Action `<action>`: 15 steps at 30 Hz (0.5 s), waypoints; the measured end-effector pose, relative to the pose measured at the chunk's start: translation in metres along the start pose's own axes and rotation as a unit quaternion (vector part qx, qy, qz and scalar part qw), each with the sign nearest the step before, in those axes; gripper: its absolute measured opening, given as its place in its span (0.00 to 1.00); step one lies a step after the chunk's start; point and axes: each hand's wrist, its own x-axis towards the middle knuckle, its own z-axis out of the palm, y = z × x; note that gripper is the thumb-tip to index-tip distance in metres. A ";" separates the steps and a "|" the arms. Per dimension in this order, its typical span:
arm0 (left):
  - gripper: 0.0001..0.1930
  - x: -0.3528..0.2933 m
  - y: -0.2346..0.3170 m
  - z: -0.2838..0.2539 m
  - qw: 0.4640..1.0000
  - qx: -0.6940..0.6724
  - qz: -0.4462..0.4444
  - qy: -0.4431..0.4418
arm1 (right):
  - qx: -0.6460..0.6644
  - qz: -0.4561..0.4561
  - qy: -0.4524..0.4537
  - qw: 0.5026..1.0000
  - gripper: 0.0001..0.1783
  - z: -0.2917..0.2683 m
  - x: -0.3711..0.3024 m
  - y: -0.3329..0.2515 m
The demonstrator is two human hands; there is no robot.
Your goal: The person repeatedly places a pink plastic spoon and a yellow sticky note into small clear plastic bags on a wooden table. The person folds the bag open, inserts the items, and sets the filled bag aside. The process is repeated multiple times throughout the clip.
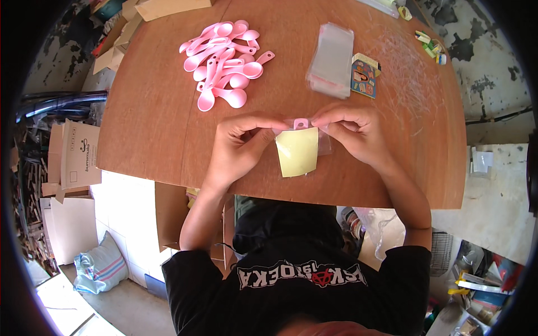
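Near the table's front edge, a clear plastic bag (pixel 324 143) is stretched between my two hands. Inside it sits a pale yellow card (pixel 297 152), and the pink handle end of a spoon (pixel 301 124) shows above the card; the rest of that spoon is hidden. My left hand (pixel 241 141) pinches the bag's upper left corner between thumb and fingers. At the upper right corner, my right hand (pixel 355 132) pinches it the same way. Beyond my left hand lies a loose pile of pink plastic spoons (pixel 224 66).
A stack of clear bags (pixel 332 59) lies past my right hand, beside a small patterned box (pixel 364 77). Thin plastic strips (pixel 409 73) are scattered to the right. Small rolls (pixel 430 47) sit at the far right edge. Cardboard boxes (pixel 80 154) stand left of the wooden table (pixel 151 140).
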 end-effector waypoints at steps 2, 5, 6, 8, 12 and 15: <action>0.10 0.000 0.000 0.000 1.000 0.012 0.004 -0.002 | -0.016 -0.009 -0.007 1.000 0.12 -0.001 0.001 -0.002; 0.12 -0.001 -0.001 0.000 1.000 0.030 0.000 -0.005 | -0.051 -0.016 -0.014 0.998 0.12 0.000 0.000 -0.004; 0.13 -0.002 -0.001 0.000 0.999 0.036 -0.009 -0.007 | -0.070 -0.014 -0.014 0.997 0.12 0.000 0.000 -0.004; 0.14 -0.002 0.002 0.000 1.000 0.029 -0.006 -0.008 | -0.096 -0.048 -0.023 0.994 0.12 -0.001 0.000 -0.002; 0.16 -0.001 0.000 0.003 1.000 0.027 -0.007 0.007 | -0.062 -0.036 -0.015 0.997 0.09 0.004 -0.003 0.000; 0.16 -0.003 -0.003 -0.002 0.998 0.061 -0.020 -0.011 | -0.074 -0.038 0.000 0.997 0.08 0.007 -0.001 0.001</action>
